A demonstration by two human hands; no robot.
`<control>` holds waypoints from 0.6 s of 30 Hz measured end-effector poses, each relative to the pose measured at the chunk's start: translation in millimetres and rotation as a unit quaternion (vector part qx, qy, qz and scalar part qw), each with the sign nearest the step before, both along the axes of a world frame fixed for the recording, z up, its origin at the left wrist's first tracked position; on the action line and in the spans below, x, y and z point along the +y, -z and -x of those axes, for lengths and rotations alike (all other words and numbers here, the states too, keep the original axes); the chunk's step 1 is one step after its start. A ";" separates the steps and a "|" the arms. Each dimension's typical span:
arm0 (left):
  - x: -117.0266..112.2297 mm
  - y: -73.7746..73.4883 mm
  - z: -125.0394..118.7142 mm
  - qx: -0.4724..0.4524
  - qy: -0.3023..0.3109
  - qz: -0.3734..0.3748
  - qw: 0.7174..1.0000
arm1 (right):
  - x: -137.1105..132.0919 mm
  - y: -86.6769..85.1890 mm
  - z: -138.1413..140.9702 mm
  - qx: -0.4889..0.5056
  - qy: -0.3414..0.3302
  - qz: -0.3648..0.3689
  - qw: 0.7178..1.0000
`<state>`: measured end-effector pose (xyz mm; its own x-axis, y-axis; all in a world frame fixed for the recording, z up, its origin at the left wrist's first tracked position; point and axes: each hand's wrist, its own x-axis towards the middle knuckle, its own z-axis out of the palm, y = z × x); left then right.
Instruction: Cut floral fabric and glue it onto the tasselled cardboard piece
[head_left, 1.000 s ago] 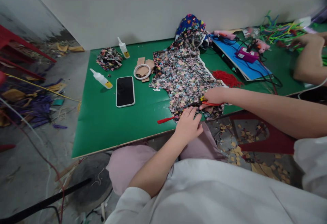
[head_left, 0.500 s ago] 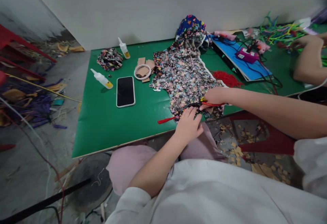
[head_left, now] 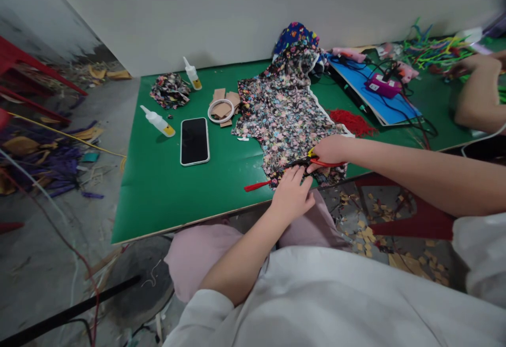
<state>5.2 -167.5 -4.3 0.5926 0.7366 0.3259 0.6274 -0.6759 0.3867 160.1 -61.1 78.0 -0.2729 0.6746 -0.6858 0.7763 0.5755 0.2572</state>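
A black floral cloth (head_left: 280,109) spreads over the green table (head_left: 158,189) to its front edge. My right hand (head_left: 330,149) is closed around scissors (head_left: 330,164) with red and yellow handles. The dark blades point left, low over the cloth's near end; their tips are hard to make out. My left hand (head_left: 291,191) lies on the cloth's near edge with its fingers stretched out, just in front of the blades. Left of it, a red tassel (head_left: 256,185) sticks out from under the cloth.
At left lie a phone (head_left: 195,141), a white bottle (head_left: 158,124), a tape ring (head_left: 220,111) over cardboard pieces, and bunched cloth (head_left: 171,91). To the right are red threads (head_left: 351,122) and a blue folder (head_left: 375,94) with cables. A co-worker's arm (head_left: 478,94) rests at far right.
My right hand and the scissors have shifted slightly left over the cloth. My left hand stays in place.
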 end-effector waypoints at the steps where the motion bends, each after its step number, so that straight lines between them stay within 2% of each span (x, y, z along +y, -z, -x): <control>1: 0.0 0.0 0.1 0.000 0.001 0.000 1.000 | -0.5 1.0 -0.2 0.001 -0.003 -0.008 1.000; 6: 0.2 -0.5 0.6 -0.002 0.002 0.000 1.000 | -2.7 5.3 -0.8 0.003 0.000 -0.044 0.999; 18: 0.8 0.1 0.4 0.008 0.004 -0.004 1.000 | -5.5 5.0 0.3 0.015 0.039 -0.065 0.997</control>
<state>4.9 -166.7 -4.4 0.6030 0.7298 0.3222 0.6285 -0.6833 0.3716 159.8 -66.6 73.0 -0.2344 0.7774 -0.5836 0.8262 0.4757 0.3018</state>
